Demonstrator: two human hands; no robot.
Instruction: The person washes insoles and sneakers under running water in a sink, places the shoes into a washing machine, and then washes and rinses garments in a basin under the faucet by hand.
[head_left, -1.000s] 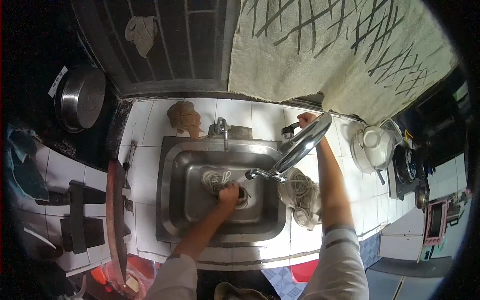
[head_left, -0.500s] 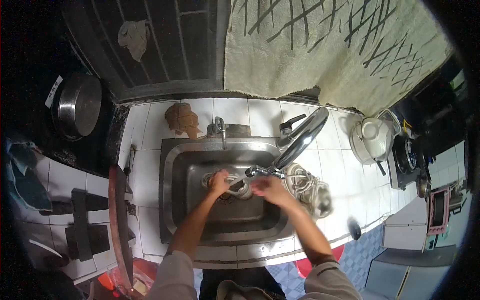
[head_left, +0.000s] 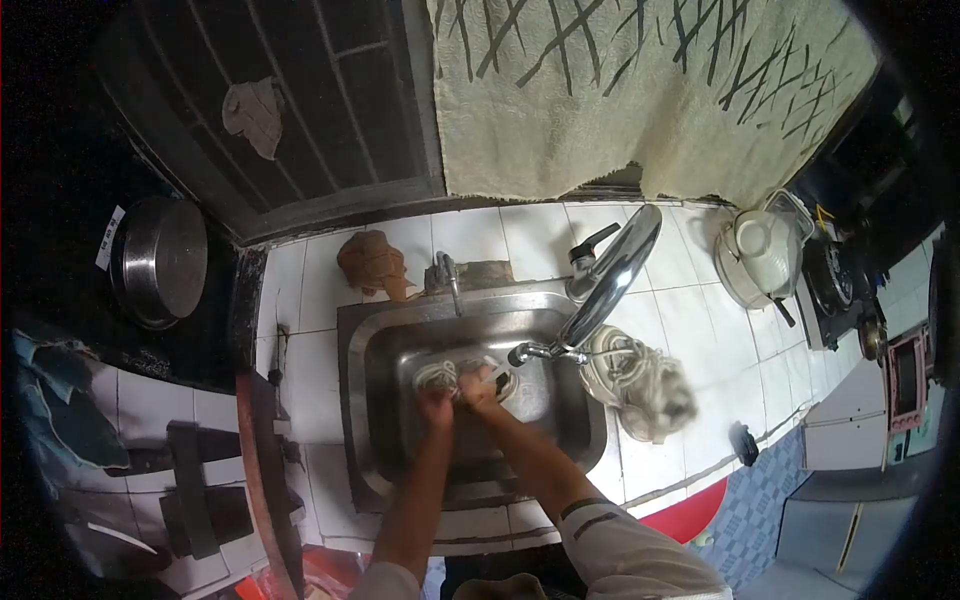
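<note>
Both hands are together inside the steel sink (head_left: 400, 470), below the curved chrome faucet (head_left: 622, 275). My left hand (head_left: 436, 406) is closed by a pale, cord-like bundle (head_left: 436, 376); what its fingers hold is too small to make out. My right hand (head_left: 480, 388) touches it from the right, fingers bent under the spout, where a whitish stream of water (head_left: 494, 370) comes down. A round, pale item with a dark middle (head_left: 505, 383) lies just right of my right hand, partly covered by it. Its grip is hidden.
Right of the sink, pale shoe-like items with laces (head_left: 640, 385) rest on the white tiles. A small tap (head_left: 450, 280) and a brown cloth (head_left: 372, 264) are behind it. A bowl (head_left: 755, 245) stands at the right, and a wooden board edge (head_left: 268, 480) at the left.
My right hand went from the faucet handle into the sink, then further left against my left hand. The view has shifted and tilted slightly.
</note>
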